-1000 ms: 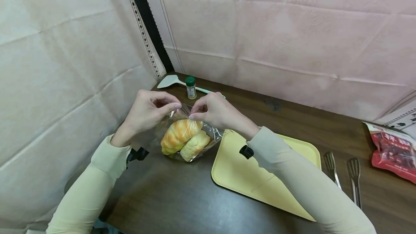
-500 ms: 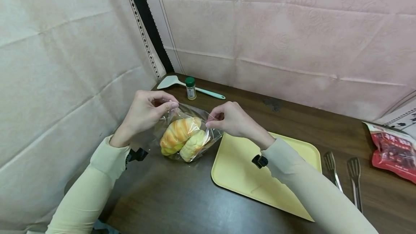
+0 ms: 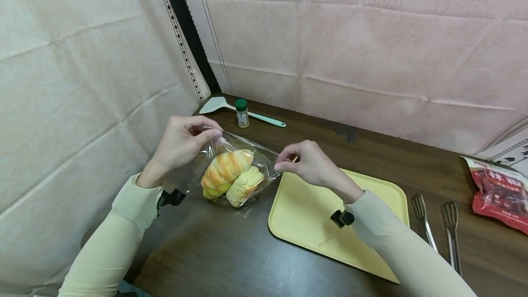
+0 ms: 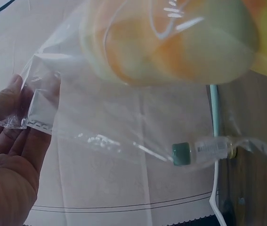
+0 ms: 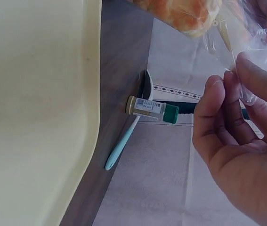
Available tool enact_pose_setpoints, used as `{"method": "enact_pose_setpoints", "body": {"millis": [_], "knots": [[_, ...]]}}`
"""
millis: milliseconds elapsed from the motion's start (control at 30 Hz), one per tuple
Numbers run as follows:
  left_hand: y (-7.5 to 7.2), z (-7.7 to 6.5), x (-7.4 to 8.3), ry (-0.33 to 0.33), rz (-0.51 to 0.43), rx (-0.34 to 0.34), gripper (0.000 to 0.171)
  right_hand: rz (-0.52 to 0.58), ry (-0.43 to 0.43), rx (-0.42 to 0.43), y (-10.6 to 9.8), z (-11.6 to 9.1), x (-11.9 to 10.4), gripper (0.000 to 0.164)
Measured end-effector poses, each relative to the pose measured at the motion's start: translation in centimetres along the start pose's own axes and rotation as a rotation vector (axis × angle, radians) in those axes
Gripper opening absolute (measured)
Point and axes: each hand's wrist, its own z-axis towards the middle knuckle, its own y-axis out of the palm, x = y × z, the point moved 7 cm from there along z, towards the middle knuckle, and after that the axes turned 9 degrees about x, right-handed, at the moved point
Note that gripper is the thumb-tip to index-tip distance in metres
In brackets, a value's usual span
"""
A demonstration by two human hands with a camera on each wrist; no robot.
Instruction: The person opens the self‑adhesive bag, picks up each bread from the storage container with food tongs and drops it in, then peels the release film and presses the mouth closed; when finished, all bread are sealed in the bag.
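Observation:
A clear plastic bag (image 3: 266, 178) holds two bread rolls, one striped orange-and-cream roll (image 3: 226, 168) and a smaller pale yellow roll (image 3: 245, 186). My left hand (image 3: 181, 143) pinches the bag's upper left corner between thumb and fingers. At the opposite corner, my right hand (image 3: 307, 164) pinches the film over the tray's left edge. The bag's top edge stretches taut between both hands. In the left wrist view the film (image 4: 44, 89) runs into the left hand (image 4: 11, 150); the right wrist view has the right hand (image 5: 246, 122) gripping its corner.
A yellow tray (image 3: 330, 237) lies right of the bag. Behind stand a green-capped seasoning jar (image 3: 242, 113) and a pale green spatula (image 3: 266, 118). Two metal forks (image 3: 420, 210) and a red food packet (image 3: 497, 191) lie at the right. Cloth walls border the table's back and left.
My right hand has moved right and slightly toward me, drawing its bag corner away from the left hand. The bag's top has spread wide. The left hand has shifted slightly left.

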Motion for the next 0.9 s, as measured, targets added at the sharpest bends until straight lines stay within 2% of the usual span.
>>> {"method": "enact_pose_setpoints", "body": {"millis": [233,433,700,900], "knots": [[-0.3,-0.2,-0.3,-0.004,-0.032,0.005,0.004,0.029,0.043,0.020,-0.4,-1.0,0.4,0.004],[-0.7,-0.8,-0.1,-0.010,-0.052,0.009,0.003,0.031,-0.013,0.060,-0.4,-1.8,-0.4,0.004],[-2.2,-2.4,1.6,0.066,-0.021,0.025,0.002,0.025,-0.099,0.086,0.1,-3.1,-1.6,0.003],[-3.1,-3.0,2.7,0.063,-0.032,0.020,0.015,0.078,-0.059,0.056,0.1,-3.7,-2.2,0.008]]}}
